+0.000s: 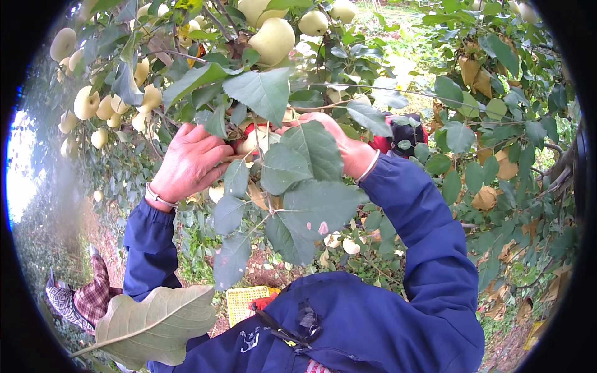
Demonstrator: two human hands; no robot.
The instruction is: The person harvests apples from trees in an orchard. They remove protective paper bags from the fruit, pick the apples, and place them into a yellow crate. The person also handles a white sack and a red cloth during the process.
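Note:
Both hands are raised among apple branches. My left hand [189,161], with a bracelet at the wrist, has its bent fingertips at the left side of a pale apple [254,142] that has something red beside it. From the right, my right hand [326,133] reaches to the same apple; leaves cover most of its fingers, so its grip is hidden. Large green leaves [284,168] hang in front of the apple and the hand. Just above, a big pale yellow apple [273,42] hangs on the branch.
More pale apples [86,102] cluster at left. Dry brown paper bags [468,70] and foliage stand at right. A thin wire or twig [373,87] crosses behind. A yellow plastic crate [242,300] is on the ground. Another person [91,298] in a checked sleeve is at lower left.

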